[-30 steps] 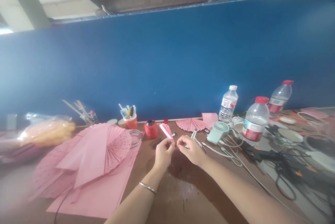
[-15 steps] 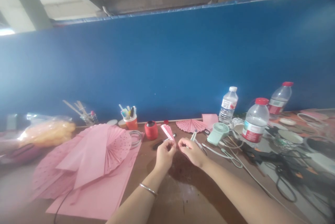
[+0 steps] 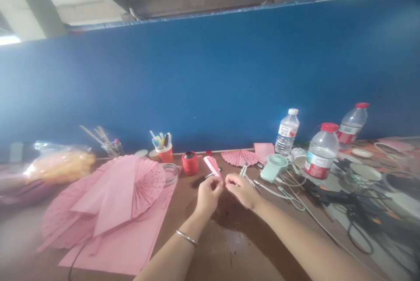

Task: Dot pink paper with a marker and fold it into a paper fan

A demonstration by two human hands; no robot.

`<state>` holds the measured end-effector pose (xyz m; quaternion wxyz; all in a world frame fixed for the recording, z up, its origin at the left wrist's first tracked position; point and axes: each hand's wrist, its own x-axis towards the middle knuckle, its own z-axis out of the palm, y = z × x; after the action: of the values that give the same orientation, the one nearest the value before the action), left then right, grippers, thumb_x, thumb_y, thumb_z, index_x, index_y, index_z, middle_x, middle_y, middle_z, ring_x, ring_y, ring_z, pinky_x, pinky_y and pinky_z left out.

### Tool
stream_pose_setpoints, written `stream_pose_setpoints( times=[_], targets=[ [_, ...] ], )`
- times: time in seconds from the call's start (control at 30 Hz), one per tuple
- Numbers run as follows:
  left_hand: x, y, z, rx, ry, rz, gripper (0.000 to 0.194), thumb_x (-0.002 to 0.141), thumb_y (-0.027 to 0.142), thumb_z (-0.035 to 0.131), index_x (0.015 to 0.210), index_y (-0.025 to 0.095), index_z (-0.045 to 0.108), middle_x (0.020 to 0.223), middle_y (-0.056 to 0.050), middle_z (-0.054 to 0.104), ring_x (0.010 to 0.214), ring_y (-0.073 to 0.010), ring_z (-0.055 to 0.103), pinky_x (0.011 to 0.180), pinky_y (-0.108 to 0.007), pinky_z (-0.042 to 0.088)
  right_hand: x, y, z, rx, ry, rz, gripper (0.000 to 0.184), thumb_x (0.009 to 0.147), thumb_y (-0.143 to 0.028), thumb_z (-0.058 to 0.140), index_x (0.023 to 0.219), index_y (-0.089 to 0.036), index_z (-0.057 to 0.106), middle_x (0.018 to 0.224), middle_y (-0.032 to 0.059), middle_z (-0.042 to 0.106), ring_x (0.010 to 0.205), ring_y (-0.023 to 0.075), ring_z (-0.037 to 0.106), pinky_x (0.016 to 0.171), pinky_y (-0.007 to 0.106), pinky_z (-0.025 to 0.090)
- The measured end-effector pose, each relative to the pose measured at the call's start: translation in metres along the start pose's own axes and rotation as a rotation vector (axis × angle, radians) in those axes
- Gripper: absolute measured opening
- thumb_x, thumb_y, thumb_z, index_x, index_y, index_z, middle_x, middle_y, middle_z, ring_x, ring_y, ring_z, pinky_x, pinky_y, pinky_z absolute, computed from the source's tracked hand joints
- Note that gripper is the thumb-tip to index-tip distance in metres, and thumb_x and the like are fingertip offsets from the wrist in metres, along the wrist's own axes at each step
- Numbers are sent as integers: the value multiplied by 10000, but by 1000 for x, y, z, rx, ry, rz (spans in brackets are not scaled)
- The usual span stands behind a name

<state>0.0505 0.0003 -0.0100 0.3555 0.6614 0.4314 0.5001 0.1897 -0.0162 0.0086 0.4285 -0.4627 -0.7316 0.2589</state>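
A narrow pleated pink paper fan [image 3: 212,165] with punched holes stands up from the fingers of my left hand [image 3: 209,192], which pinches its lower end. My right hand [image 3: 242,190] is closed close beside it, fingertips at the fan's bottom end. Whatever the right fingertips hold is too small to make out. Behind my hands, another pink paper fan [image 3: 240,157] lies spread in a half circle on the table. On the left lies a pile of larger pink folded fans [image 3: 149,187] with flat strips over them.
A red round container [image 3: 190,164] and a cup of pens [image 3: 165,153] stand at the back. To the right are a mint handheld fan [image 3: 274,167], cables, a large bottle [image 3: 321,154] and clutter. Pink sheets [image 3: 131,254] cover the left side.
Both hands have shifted very slightly right with the fan between them. Just before, the right fingertips were a little apart from the left; now they are back close together.
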Motion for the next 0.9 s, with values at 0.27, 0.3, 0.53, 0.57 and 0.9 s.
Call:
stream_pose_setpoints(
  times=[0.27,0.3,0.53,0.57,0.9],
  targets=[
    [-1,-1,2,-6,-19,2,92,687,210,497,639,149,546,576,28,510,547,-102,420,540,-208,319,0,-1,1,-68,28,-7,203,720,-173,450,526,-175,389,547,-44,423,594,115,415,565,230,291],
    [-1,-2,1,-9,-19,4,94,689,213,497,641,150,547,576,28,511,548,-103,423,542,-209,321,0,-1,1,-70,33,-6,200,718,-170,449,526,-175,395,548,-44,426,594,116,416,562,229,291],
    [-1,-1,1,-17,-10,5,97,686,222,505,645,149,555,597,19,533,561,-110,444,555,-213,337,0,-1,1,-74,45,-3,197,715,-174,457,527,-175,400,549,-41,434,595,117,421,556,226,291],
    [-1,-1,1,-20,-14,4,96,687,221,504,646,150,554,597,20,533,561,-110,444,555,-213,337,0,-1,1,-73,44,-4,197,716,-176,458,528,-175,398,551,-41,435,594,116,421,558,226,290],
    [-1,-3,1,-5,-28,7,97,703,214,489,661,147,544,601,19,514,567,-107,420,558,-214,326,-1,1,2,-68,30,-2,201,725,-189,453,536,-177,385,558,-40,428,602,118,417,570,229,287]
  ],
)
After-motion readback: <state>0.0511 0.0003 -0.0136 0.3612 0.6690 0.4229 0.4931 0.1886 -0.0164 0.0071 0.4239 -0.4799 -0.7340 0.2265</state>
